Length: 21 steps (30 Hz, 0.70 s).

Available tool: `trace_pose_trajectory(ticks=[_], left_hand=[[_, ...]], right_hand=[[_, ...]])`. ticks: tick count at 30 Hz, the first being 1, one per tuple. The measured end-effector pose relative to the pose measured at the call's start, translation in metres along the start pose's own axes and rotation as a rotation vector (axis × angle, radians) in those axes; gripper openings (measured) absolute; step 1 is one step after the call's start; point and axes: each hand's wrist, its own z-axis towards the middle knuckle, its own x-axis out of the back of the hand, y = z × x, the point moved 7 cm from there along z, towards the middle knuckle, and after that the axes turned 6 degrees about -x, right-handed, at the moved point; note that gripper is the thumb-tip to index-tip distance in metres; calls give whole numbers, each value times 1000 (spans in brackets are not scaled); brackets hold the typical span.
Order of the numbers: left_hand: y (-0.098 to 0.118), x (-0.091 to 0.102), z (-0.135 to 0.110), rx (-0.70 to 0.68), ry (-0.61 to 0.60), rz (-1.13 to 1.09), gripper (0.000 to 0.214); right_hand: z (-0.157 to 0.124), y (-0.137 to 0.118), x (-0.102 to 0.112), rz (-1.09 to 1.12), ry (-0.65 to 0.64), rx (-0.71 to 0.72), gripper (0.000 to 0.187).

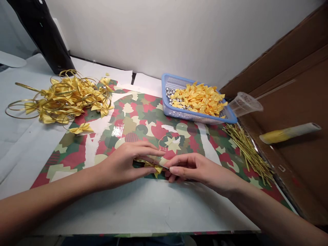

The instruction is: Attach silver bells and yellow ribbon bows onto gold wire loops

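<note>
Both hands meet near the front of a sheet of red, green and cream patterned paper [143,123]. My left hand [128,164] pinches one end of a thin gold tie with a small yellow ribbon bow [157,169] on it. My right hand [192,169] pinches the other end, fingers pressed together right beside the bow. A thin gold loop [164,141] lies on the paper just beyond my fingers.
A heap of finished yellow bows on gold loops [64,97] lies at the back left. A blue basket [230,118] with yellow bows and small silver bells stands at the back right, gold ties [246,147] beside it. A clear cup [244,103] and cardboard wall are at right.
</note>
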Motion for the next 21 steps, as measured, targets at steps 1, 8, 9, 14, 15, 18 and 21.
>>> trace_pose_trajectory(ticks=[1,8,9,14,15,18,21], left_hand=[[0,0,0,1,-2,1,31],[-1,0,0,-2,-3,15,31],[-1,0,0,-6,-2,16,31],[0,0,1,-11,-1,8,30],[0,0,1,-14,1,12,30],[2,0,1,-32,8,33,31],[2,0,1,-39,5,41,31]], right_hand=[[0,0,0,-1,-2,3,33],[0,-1,-1,10,-3,21,32],[0,-1,-1,11,1,20,32],[-1,0,0,19,22,6,33],[-1,0,0,21,22,7,33],[0,-1,-1,32,17,13,32],[1,0,-1,45,13,12,31]])
